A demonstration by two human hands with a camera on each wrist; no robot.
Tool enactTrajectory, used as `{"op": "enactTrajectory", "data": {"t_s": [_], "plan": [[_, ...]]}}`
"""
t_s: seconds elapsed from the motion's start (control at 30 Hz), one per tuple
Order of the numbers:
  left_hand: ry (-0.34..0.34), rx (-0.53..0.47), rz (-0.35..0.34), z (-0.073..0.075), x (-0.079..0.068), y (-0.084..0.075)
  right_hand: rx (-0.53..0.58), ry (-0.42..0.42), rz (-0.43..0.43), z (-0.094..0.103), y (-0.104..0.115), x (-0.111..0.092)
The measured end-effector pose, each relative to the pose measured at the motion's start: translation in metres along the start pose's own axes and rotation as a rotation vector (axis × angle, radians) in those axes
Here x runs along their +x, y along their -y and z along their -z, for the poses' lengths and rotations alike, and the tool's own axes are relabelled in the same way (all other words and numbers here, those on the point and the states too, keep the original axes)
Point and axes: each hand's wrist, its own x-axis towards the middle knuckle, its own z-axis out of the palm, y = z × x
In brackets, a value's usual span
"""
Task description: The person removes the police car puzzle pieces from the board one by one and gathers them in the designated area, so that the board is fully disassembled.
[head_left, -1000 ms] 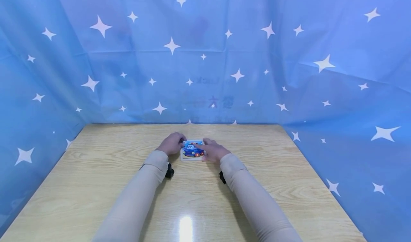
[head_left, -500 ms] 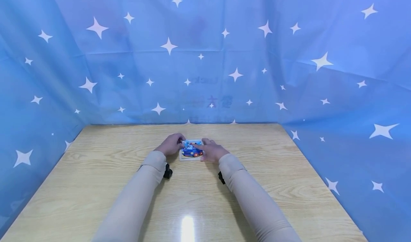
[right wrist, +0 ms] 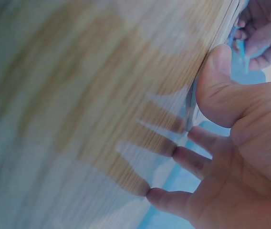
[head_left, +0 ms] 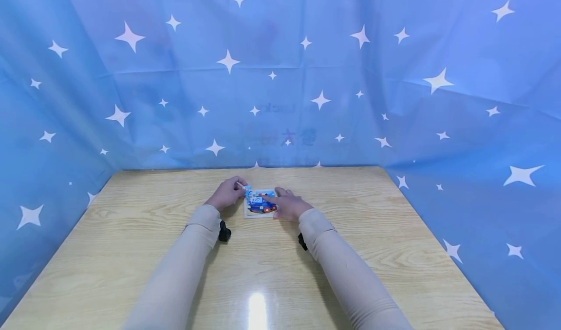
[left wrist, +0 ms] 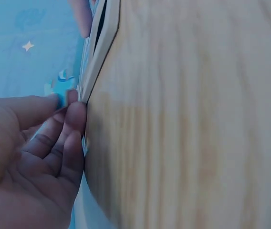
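Note:
A jigsaw puzzle [head_left: 261, 207] with a blue cartoon car lies flat in a pale frame near the table's far side. Thumb and fingertips of my left hand [head_left: 227, 193] pinch a small light-blue puzzle piece [left wrist: 62, 89] at the puzzle's far left corner. In the head view this piece overlaps the frame's corner and looks tilted. My right hand [head_left: 289, 205] rests across the puzzle's right side, its index finger lying over the picture. The right wrist view has the right thumb [right wrist: 219, 71] against the frame's edge and other fingertips on the tabletop, fairly straight.
A wood-grain table [head_left: 377, 252] spreads around both arms. Blue cloth with white stars [head_left: 280, 77] hangs behind it and along the sides. Black wrist devices [head_left: 224, 231] sit under both sleeves. A bright light reflection marks the near tabletop.
My left hand has drawn slightly left and away from the puzzle's corner, and the blue piece now shows between its fingers. The right hand has stayed on the puzzle.

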Motion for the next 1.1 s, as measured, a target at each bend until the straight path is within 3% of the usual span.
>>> {"op": "enactTrajectory", "data": {"t_s": [0.23, 0.37, 0.83, 1.1], "plan": [[-0.042, -0.193, 0.011, 0.003, -0.001, 0.005, 0.017, 0.000, -0.002, -0.001, 0.000, -0.001], [-0.063, -0.242, 0.042, 0.003, -0.001, 0.007, 0.023, -0.004, 0.005, -0.002, 0.000, 0.000], [-0.110, -0.256, 0.099, 0.010, -0.005, 0.013, 0.016, -0.011, -0.001, -0.003, 0.000, 0.001], [-0.100, -0.275, 0.107, 0.024, -0.008, 0.020, 0.040, -0.010, 0.007, -0.004, -0.001, -0.001]]}}
